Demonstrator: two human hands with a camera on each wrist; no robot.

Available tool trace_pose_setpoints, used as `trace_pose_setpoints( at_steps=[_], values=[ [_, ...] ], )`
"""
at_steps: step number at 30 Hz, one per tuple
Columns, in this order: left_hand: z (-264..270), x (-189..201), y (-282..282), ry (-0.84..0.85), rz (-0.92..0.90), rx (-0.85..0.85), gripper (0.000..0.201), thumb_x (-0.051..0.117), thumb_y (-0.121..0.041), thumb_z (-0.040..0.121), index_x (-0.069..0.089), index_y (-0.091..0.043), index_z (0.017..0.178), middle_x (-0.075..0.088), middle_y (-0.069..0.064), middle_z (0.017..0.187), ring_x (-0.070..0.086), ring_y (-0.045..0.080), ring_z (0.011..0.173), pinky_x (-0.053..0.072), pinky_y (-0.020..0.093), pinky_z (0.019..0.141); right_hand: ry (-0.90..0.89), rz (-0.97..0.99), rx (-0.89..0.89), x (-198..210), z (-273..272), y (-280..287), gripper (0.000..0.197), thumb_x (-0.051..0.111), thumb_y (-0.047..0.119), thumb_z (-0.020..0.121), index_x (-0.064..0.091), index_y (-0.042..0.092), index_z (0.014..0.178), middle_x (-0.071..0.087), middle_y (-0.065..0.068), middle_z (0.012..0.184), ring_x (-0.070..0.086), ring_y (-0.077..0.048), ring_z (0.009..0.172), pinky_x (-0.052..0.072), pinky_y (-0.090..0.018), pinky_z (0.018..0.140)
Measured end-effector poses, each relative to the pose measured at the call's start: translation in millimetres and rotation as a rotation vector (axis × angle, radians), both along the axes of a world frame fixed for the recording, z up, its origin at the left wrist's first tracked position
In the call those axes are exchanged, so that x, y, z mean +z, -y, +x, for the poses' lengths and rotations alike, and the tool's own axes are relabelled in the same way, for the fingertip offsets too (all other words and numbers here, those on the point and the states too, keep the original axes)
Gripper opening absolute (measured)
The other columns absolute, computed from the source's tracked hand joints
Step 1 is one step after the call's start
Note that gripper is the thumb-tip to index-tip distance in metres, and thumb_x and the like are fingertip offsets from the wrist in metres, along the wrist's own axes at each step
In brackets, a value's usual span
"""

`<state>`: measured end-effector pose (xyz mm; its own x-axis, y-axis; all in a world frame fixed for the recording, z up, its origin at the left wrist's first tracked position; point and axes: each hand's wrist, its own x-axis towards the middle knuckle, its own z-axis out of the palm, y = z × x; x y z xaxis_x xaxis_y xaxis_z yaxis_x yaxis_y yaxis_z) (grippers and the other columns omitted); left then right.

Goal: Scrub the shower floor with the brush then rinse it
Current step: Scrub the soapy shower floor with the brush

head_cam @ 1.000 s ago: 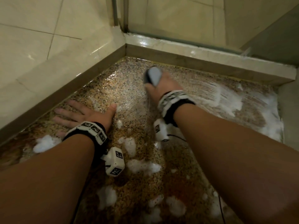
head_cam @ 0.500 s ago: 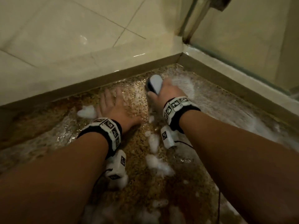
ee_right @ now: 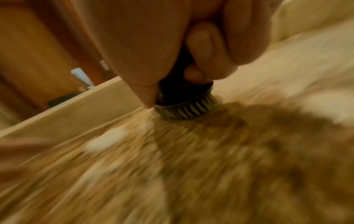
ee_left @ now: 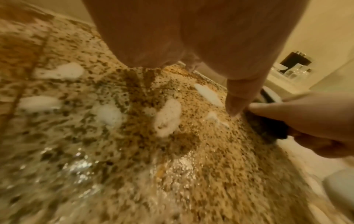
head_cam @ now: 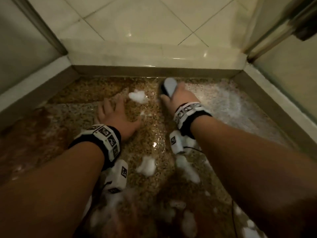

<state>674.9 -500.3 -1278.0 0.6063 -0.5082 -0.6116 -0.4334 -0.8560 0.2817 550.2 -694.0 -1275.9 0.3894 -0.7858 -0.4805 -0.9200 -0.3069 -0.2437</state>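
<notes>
My right hand (head_cam: 178, 97) grips a scrub brush (head_cam: 169, 86) with a grey top and dark body, bristles down on the wet speckled shower floor (head_cam: 149, 134) near the far kerb. In the right wrist view the fingers (ee_right: 201, 44) curl round the dark brush (ee_right: 184, 100), whose bristles press on the blurred floor. My left hand (head_cam: 114, 114) lies flat on the floor to the left of the brush, fingers spread; its thumb (ee_left: 241, 97) points down at the floor (ee_left: 172, 151). White foam clumps (head_cam: 138, 97) lie between the hands and nearer me (head_cam: 146, 166).
A raised marble kerb (head_cam: 154, 57) bounds the floor ahead, with side kerbs left (head_cam: 34, 86) and right (head_cam: 274, 93). Glass panels and a metal door frame (head_cam: 274, 30) rise on both sides. Tiled bathroom floor (head_cam: 145, 19) lies beyond the kerb. Smeared foam covers the floor's right part (head_cam: 223, 100).
The view has swung left, so the kerb now runs straight across ahead. The brush hand has scrubbed along near the kerb. The left hand has shifted in closer to the brush, still flat.
</notes>
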Motion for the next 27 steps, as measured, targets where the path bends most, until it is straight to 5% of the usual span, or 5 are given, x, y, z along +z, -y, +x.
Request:
trace_pose_setpoints(
  at_steps=[3, 7, 14, 20, 27],
  values=[
    [-4, 2, -11, 0.003, -0.003, 0.035, 0.116, 0.065, -0.079, 0.078, -0.01, -0.043, 0.16, -0.017, 0.006, 0.171, -0.014, 0.036, 0.156, 0.004, 0.061, 0.125, -0.014, 0.039, 0.163, -3, 19, -22, 0.068, 0.058, 0.054, 0.095, 0.031, 0.011, 0.14, 0.066, -0.014, 0.111, 0.066, -0.035, 0.096, 0.045, -0.037, 0.072],
    [1, 2, -8, 0.005, 0.03, 0.047, 0.117, 0.056, -0.087, 0.077, -0.012, -0.041, 0.161, -0.023, 0.008, 0.169, -0.017, 0.038, 0.156, 0.001, 0.063, 0.125, -0.065, -0.044, -0.03, 3, -29, 25, 0.068, 0.056, 0.057, 0.096, 0.034, 0.01, 0.14, 0.062, -0.012, 0.103, 0.057, -0.028, 0.077, 0.043, -0.029, 0.06],
    [5, -9, 23, 0.037, 0.125, 0.176, 0.116, 0.049, -0.089, 0.079, -0.017, -0.038, 0.16, -0.031, 0.013, 0.166, -0.021, 0.041, 0.154, 0.003, 0.069, 0.121, -0.073, -0.107, -0.374, 6, -83, 75, 0.078, 0.055, 0.058, 0.095, 0.035, 0.006, 0.149, 0.049, -0.019, 0.146, 0.054, -0.04, 0.124, 0.044, -0.04, 0.092],
    [5, -23, 27, 0.081, 0.182, 0.359, 0.098, 0.028, -0.084, 0.091, -0.023, -0.036, 0.159, -0.034, 0.016, 0.164, -0.025, 0.039, 0.153, -0.005, 0.067, 0.12, 0.104, 0.068, -0.108, 1, 22, -8, 0.06, 0.062, 0.054, 0.092, 0.039, 0.014, 0.13, 0.055, -0.006, 0.093, 0.061, -0.03, 0.091, 0.044, -0.037, 0.074],
    [5, -32, 26, 0.08, 0.19, 0.36, 0.094, 0.024, -0.082, 0.092, -0.026, -0.037, 0.157, -0.037, 0.016, 0.163, -0.029, 0.041, 0.151, -0.003, 0.075, 0.117, 0.079, 0.062, 0.139, -8, 52, -56, 0.057, 0.06, 0.056, 0.091, 0.037, 0.023, 0.131, 0.067, -0.004, 0.092, 0.061, -0.027, 0.075, 0.048, -0.039, 0.067]
  ],
)
